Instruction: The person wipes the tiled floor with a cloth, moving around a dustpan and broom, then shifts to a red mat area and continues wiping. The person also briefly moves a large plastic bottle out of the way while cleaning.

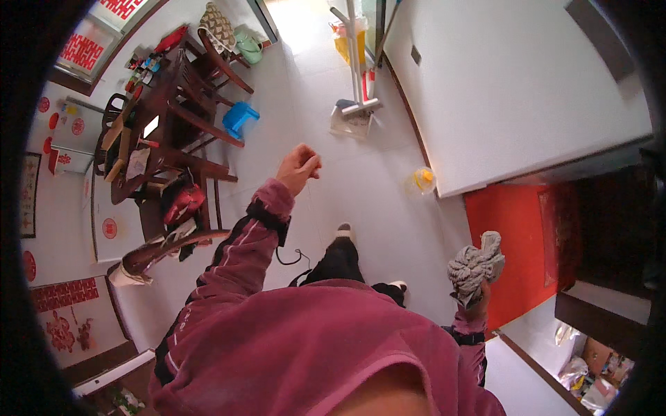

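Note:
My left hand (298, 168) is stretched forward over the floor, its fingers curled in and nothing showing in them. Low on the right, my right hand (480, 297) grips a bunched grey cloth (475, 267), which looks like a crumpled rag and sticks up above the fingers. The cloth hides most of that hand. A dark band (270, 220) circles my left wrist over the maroon sleeve.
A dark wooden table (156, 125) with chairs stands at the left, a blue stool (241, 120) beside it. Ahead are a broom and dustpan (352, 123). A clear bottle with a yellow cap (422, 182) stands by the white wall, near a red mat (510, 243).

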Demonstrator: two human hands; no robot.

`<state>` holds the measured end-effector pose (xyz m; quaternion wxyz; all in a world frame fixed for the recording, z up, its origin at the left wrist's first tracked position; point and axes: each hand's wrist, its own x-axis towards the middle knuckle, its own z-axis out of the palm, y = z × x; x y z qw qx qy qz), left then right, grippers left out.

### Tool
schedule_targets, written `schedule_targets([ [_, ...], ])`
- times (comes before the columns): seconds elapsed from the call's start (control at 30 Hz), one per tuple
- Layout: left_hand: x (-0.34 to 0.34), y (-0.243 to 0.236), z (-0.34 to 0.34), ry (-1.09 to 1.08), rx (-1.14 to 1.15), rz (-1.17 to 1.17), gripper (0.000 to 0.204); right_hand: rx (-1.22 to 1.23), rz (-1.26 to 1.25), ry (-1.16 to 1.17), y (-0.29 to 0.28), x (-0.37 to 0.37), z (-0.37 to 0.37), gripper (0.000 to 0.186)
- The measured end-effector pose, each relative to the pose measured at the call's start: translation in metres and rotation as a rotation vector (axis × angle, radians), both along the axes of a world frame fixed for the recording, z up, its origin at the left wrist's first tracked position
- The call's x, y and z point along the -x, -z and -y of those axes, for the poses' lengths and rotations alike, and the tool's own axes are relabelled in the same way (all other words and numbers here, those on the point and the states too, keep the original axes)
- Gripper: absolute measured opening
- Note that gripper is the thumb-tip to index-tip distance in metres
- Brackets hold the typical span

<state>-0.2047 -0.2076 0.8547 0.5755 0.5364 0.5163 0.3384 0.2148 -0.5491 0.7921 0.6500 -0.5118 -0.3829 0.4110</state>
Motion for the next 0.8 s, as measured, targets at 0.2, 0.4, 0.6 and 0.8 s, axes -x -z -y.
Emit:
schedule_targets([
  [0.2,-0.017,-0.024,-0.103,0.041,-0.140,-0.095,0.010,0.088,0.614,0.064,-0.085,0.055,-0.078,0.058],
  [0.4,-0.005,-0.030,-0.209,0.035,-0.178,-0.284,0.010,0.475,-0.616,0.034,-0.135,0.112,-0.183,0.071],
  [0.6,-0.037,0.019,-0.323,0.222,-0.311,-0.728,0.024,0.459,-0.560,-0.056,-0.137,0.109,-0.283,0.071],
  [0.8,-0.046,0.054,-0.373,0.361,-0.216,-0.864,0.041,0.459,-0.688,-0.117,-0.136,0.103,-0.352,0.066],
])
